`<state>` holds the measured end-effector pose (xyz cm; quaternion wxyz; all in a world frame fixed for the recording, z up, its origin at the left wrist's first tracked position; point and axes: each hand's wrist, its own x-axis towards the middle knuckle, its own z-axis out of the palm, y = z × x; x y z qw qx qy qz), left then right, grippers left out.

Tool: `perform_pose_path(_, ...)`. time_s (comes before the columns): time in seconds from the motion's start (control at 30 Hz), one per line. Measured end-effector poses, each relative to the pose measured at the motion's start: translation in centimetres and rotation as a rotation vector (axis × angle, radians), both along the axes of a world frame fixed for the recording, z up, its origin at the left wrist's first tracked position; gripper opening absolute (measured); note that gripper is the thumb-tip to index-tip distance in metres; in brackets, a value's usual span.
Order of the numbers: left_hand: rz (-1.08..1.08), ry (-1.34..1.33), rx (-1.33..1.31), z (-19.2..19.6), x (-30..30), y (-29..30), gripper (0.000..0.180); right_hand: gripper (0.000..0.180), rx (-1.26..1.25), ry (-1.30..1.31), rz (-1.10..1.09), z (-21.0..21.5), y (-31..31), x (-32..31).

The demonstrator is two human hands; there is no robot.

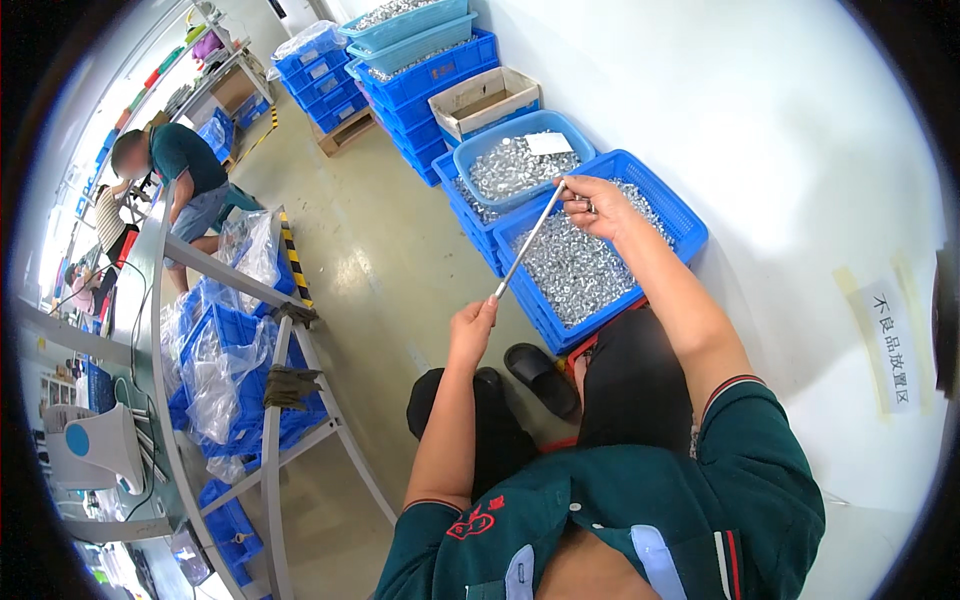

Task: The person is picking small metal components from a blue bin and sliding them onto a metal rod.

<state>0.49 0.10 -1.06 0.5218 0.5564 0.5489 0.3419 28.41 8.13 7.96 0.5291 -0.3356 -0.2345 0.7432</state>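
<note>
Broadly, by size:

Floor: pale concrete, running from the workbench on the left to the white wall on the right.

Workbench: long grey metal frame along the left edge, with blue bins wrapped in clear plastic stored under it. A second person in a dark green shirt bends over its far end.

Stack of blue crates: against the wall at the top, loaded with small silvery parts; a cardboard box sits beside it.

Blue mesh crate: on the floor just ahead of the seated person's knees, filled with small shiny metal pieces. A pale blue tub of the same pieces rests just behind it, with a white slip on top.

Black sandals: on the floor, next to the crate's near corner.

Thin metal rod: held slanting in the air over the crate's left edge, upper end to the right, lower end to the left.

Right hand: fingers closed around the rod's upper end, above the crate's contents.

Left hand: curled shut, pinching the rod's lower end, just outside the crate.
</note>
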Motion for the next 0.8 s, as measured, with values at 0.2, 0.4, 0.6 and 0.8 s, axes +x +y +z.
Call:
perform_pose_path(0.2,-0.030,-0.160,-0.155,1.9,0.5,-0.6,0.041,0.019,0.112,-0.134,-0.066,0.3,-0.5,-0.8)
perform_pose_path(0.4,0.018,-0.082,-0.012,0.2,1.0,-0.3,0.040,0.018,0.119,-0.405,-0.310,0.2,-0.3,-2.8)
perform_pose_path(0.6,0.024,-0.027,-0.007,-0.1,1.5,-0.3,0.040,0.019,0.126,-0.297,-0.230,0.5,-0.2,-1.7)
perform_pose_path(0.8,-0.319,-0.618,-0.641,2.6,0.5,-0.6,0.040,0.017,0.240,-0.059,-0.114,1.9,-1.0,-1.5)
